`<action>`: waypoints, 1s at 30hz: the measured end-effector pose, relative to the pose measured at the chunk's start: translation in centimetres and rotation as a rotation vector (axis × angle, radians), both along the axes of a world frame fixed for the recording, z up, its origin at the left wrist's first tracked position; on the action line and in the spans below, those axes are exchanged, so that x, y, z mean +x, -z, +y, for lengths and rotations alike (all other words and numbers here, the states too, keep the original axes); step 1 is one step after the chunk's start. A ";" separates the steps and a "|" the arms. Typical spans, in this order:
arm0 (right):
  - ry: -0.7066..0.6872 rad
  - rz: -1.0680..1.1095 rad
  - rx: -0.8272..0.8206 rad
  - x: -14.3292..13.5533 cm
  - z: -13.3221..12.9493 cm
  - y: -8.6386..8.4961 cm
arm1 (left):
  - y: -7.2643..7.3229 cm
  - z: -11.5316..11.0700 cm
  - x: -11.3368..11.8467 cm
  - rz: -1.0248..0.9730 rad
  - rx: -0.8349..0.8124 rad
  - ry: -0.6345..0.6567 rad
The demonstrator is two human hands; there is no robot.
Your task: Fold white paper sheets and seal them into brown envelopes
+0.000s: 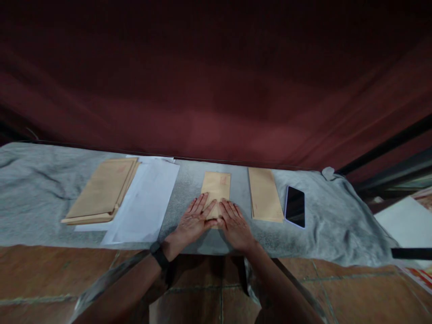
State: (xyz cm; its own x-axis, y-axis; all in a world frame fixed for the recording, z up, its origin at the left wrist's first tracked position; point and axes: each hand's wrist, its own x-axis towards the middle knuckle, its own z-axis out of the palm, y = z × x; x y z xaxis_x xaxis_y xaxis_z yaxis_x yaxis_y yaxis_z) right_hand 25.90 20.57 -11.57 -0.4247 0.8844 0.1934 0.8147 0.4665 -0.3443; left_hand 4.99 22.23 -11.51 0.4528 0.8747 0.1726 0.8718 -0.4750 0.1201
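Note:
A small brown paper envelope (216, 182) with red print near its top right lies in front of me on a grey cloth. My left hand (194, 216) rests flat over its lower left part, fingers spread. On its lower right part lies my right hand (234, 223), also flat with fingers stretched out. The thumbs meet or nearly meet over the envelope and hide its lower end. To the right is a stack of similar small envelopes (266, 194). Left of my hands lie white paper sheets (148, 198), beside a stack of larger brown envelopes (101, 186).
The grey cloth (320, 216) covers a long narrow surface. A phone (294, 207) with a dark screen lies right of the small envelopes. A dark red curtain-like sheet (216, 90) hangs behind. Below the front edge is a tiled floor (354, 292). More papers (407, 222) are at far right.

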 end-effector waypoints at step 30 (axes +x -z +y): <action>-0.128 0.014 -0.218 4.1 1.9 -1.9 | -2.2 0.5 -0.9 -0.523 -0.351 -0.262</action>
